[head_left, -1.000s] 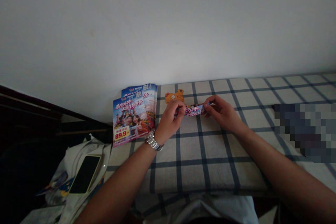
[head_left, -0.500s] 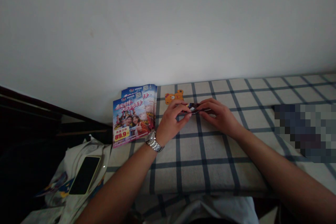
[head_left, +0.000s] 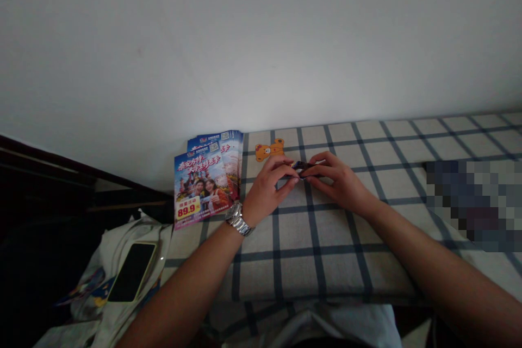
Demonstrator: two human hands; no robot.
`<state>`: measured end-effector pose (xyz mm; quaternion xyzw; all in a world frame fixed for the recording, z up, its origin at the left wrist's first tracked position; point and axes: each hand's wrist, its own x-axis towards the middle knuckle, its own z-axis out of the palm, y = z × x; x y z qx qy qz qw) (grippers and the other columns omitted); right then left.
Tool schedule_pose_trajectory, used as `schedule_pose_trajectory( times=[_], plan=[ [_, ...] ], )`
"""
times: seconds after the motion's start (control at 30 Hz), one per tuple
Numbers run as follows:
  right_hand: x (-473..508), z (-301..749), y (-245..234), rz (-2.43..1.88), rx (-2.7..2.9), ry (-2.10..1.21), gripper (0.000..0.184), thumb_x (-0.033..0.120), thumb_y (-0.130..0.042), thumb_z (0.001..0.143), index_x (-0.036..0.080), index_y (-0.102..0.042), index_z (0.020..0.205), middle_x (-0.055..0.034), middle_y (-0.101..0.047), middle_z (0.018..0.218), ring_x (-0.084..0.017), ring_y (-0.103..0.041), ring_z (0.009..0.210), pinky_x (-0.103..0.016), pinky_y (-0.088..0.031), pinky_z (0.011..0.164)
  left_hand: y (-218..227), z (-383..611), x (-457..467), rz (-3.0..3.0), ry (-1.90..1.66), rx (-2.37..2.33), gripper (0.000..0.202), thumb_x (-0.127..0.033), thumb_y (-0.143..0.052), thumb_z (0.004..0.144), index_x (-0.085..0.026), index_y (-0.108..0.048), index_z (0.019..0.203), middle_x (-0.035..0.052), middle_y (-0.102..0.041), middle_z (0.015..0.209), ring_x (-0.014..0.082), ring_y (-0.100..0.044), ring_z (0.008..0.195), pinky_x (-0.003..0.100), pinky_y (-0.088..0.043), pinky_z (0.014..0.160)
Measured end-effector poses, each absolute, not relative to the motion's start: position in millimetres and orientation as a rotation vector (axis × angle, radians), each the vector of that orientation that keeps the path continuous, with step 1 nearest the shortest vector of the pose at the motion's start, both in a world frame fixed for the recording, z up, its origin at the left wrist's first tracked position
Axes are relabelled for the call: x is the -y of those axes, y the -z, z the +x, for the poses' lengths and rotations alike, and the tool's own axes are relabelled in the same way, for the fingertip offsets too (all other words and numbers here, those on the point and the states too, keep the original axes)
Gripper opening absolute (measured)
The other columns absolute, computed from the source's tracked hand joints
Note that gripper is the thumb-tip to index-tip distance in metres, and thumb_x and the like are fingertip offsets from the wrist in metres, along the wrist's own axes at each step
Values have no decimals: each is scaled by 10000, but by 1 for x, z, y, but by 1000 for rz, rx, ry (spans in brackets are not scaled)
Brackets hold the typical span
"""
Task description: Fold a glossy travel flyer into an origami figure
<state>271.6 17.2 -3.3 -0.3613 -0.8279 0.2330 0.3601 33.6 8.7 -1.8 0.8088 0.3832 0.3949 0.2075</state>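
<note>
A small folded piece of printed glossy paper is pinched between my two hands, just above the checked tablecloth. My left hand, with a metal watch at its wrist, grips the left end between thumb and fingers. From the other side my right hand grips the right end the same way. Much of the paper is hidden by my fingers. Left of my left hand lies a stack of printed flyers, fanned a little. Behind my left fingers is an orange bear picture.
The checked tablecloth covers the table, which meets a pale wall. A phone rests on a white bag at the lower left. A pixelated dark item lies at the right.
My fingers have drawn slightly closer together on the folded paper, and less of it shows between them. The flyers and the phone stay in place.
</note>
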Motion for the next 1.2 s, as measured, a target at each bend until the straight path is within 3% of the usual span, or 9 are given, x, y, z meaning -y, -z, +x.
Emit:
schedule_pose_trajectory(
  times=[0.43, 0.6, 0.97, 1.2],
  plan=[
    [-18, 273, 2, -936, 2135, -590, 196, 253, -618, 1003, 289, -728, 1161, -84, -583, 1234, -241, -673, 1104, -437, -577, 1006, 1, 33, -7, 2195, -1149, -1041, 248, -169, -617, 994, -229, -560, 1227, 77, -627, 1232, 215, -605, 1204, 418, -509, 1063],
    [-18, 273, 0, -944, 2130, -579, 214, 231, -619, 993, 292, -712, 1176, -86, -600, 1228, -255, -666, 1137, -442, -580, 1008, 3, 31, -9, 2242, -1154, -1073, 158, -175, -590, 1014, -231, -581, 1161, 63, -636, 1194, 209, -610, 1189, 412, -502, 1061],
    [-18, 272, 4, -934, 2170, -541, 170, 258, -626, 997, 263, -737, 1126, -97, -557, 1247, -224, -694, 1000, -425, -618, 925, 2, 32, -8, 2244, -1125, -1081, 129, -113, -610, 991, -230, -610, 1046, 51, -630, 1230, 188, -614, 1202, 386, -505, 1072],
    [-18, 273, 3, -935, 2184, -551, 179, 258, -612, 1003, 273, -721, 1145, -98, -554, 1263, -246, -676, 1100, -443, -593, 997, 1, 32, -9, 2245, -1112, -1084, 118, -123, -602, 999, -231, -622, 1042, 49, -632, 1225, 188, -614, 1200, 394, -503, 1074]
  ],
)
